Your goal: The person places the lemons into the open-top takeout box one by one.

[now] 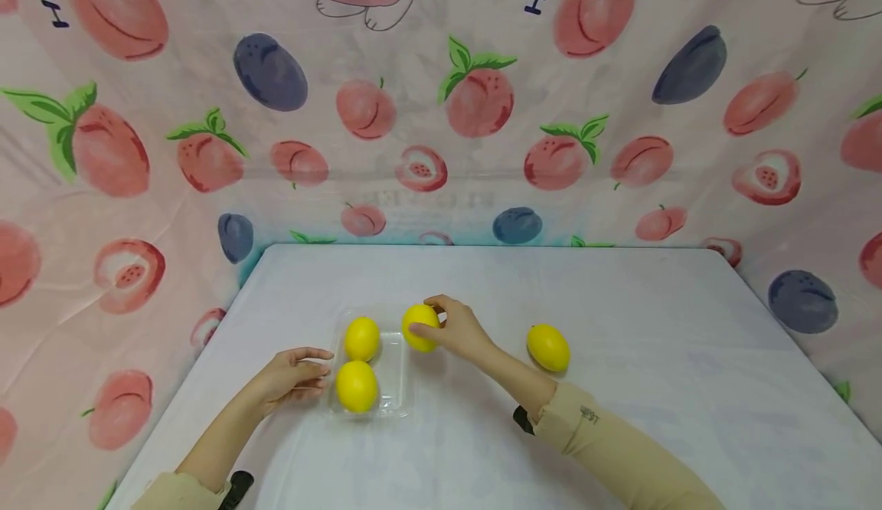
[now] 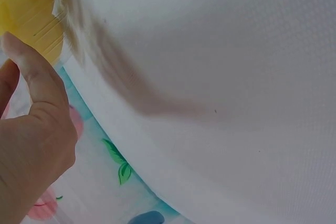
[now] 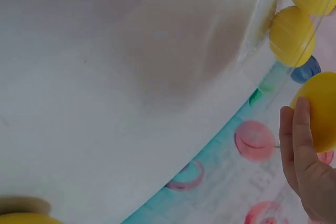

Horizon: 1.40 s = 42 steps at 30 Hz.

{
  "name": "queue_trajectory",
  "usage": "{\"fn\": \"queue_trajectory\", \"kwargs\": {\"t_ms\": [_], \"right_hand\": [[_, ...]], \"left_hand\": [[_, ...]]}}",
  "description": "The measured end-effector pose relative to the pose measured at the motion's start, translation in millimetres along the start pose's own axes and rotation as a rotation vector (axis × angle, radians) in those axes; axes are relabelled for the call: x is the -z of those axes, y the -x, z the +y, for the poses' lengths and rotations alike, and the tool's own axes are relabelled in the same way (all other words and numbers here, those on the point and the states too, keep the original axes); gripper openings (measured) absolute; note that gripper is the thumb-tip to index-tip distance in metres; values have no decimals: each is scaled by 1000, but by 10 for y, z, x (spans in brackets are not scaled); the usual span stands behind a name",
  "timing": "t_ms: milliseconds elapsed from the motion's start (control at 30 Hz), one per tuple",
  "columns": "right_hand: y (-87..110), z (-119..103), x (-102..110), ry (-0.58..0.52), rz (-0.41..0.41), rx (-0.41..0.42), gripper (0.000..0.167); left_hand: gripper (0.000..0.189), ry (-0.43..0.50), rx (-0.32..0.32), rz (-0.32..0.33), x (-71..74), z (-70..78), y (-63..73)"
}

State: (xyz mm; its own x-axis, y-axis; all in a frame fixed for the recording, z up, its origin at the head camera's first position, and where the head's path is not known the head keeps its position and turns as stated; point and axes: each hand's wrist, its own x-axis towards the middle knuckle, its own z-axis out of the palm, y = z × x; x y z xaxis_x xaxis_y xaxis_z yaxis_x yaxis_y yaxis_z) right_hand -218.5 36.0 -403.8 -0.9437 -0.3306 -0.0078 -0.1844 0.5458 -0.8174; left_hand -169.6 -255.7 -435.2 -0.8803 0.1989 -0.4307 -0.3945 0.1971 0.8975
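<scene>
Between the thumb and fingers of my right hand (image 1: 460, 331) is a yellow lemon (image 1: 417, 325), held at the right edge of a clear plastic box (image 1: 393, 403). Two more lemons sit in the left half of that box, a rear lemon (image 1: 362, 338) and a front lemon (image 1: 357, 387). My left hand (image 1: 288, 376) is at the box's left side, its fingers extended towards the wall; whether they touch it I cannot tell. In the right wrist view the gripped lemon (image 3: 319, 113) shows against the fingers (image 3: 302, 129).
A single lemon (image 1: 548, 348) lies on the white table (image 1: 654, 418) to the right of the box, beyond my right forearm. Behind the table's far edge hangs a fruit-print cloth (image 1: 482, 181), which also runs down both sides.
</scene>
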Motion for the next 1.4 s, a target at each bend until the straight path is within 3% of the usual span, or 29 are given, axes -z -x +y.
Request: {"fn": "queue_trajectory", "kwargs": {"t_ms": [567, 1400], "right_hand": [[-115, -171, -328, 310, 22, 177, 54], [-164, -203, -614, 793, 79, 341, 49]], "left_hand": [[40, 3, -6, 4, 9, -15, 2], [43, -8, -6, -2, -8, 4, 30]]}}
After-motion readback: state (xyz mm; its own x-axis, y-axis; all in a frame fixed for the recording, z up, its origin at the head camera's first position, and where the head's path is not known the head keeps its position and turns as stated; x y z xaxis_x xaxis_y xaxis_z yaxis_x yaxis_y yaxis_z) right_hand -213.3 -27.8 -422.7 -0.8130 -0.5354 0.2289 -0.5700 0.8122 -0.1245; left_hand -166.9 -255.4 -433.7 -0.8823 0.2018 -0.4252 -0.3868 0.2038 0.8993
